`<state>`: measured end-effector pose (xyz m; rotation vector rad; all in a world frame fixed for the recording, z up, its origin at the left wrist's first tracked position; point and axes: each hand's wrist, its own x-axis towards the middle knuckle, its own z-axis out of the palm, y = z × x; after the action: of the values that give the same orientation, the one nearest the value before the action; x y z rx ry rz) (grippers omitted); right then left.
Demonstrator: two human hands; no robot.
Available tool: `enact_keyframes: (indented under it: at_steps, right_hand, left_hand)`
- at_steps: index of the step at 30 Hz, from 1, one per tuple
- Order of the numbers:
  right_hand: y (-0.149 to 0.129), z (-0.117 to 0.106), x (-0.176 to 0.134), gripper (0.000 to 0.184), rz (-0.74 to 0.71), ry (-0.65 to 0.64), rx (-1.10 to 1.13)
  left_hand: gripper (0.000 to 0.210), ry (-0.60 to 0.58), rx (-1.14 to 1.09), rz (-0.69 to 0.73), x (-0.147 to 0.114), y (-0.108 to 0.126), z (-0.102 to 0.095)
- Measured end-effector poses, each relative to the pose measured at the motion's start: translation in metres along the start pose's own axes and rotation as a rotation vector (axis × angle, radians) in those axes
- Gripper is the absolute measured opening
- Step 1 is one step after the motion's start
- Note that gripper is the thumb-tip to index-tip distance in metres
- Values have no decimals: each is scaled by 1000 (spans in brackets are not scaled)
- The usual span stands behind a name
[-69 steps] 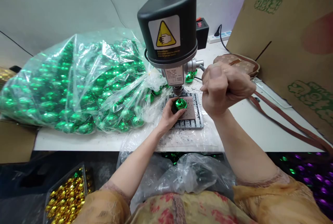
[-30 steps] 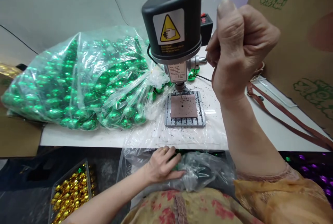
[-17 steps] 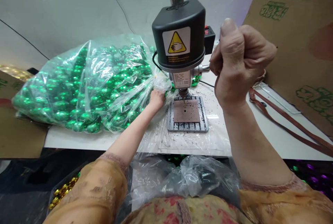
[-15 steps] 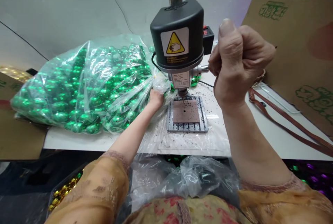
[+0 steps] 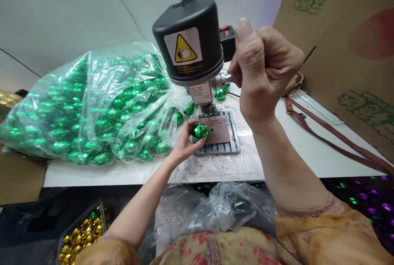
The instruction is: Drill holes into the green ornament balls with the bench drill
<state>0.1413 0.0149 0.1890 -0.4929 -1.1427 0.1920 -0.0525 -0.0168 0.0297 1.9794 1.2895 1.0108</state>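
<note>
- A pale grey wall (image 5: 61, 14) is rising behind a white table (image 5: 92, 174), and dark specks are lying scattered over the tabletop around the machine.
- A drill press (image 5: 187, 39) with a black cover and a yellow warning sticker is standing on the table, its chuck (image 5: 206, 109) hanging above a grooved metal base (image 5: 234, 147).
- A brownish-pink pad (image 5: 220, 127) with a small dark hole is resting on this base.
- The left hand (image 5: 184, 144) is pinching a faceted green bead (image 5: 201, 131), thumb on the near side and fingers on the far side, parted just enough to hold it.
- The green bead is sitting over the left part of the pad, beside the hole; whether it is touching the pad, I cannot tell.
- The right hand (image 5: 264, 68) is gripping the lever (image 5: 228, 77) at the machine's side in a tight fist, the fingers hiding its far end.
- A clear plastic sack (image 5: 92, 109) full of green beads is bulging on the left, while loose green beads (image 5: 188, 109) are lying near its gathered mouth.
- A cardboard box (image 5: 332, 64) is standing at the right, behind a brown strap (image 5: 335, 144).
- Below the table edge, gold beads (image 5: 81, 234) are filling a container, and purple beads (image 5: 369, 205) are glinting opposite.
</note>
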Motion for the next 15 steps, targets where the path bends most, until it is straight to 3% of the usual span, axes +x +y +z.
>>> enact_keyframes:
  at_steps: [5, 15]
  right_hand:
    - [-2, -2, -2, 48, 56, -7, -6]
    - [-4, -1, -1, 49, 59, -20, -42]
  left_hand:
    - [52, -3, 84, -6, 12, -12, 10]
    - [56, 27, 212, 59, 26, -2, 25]
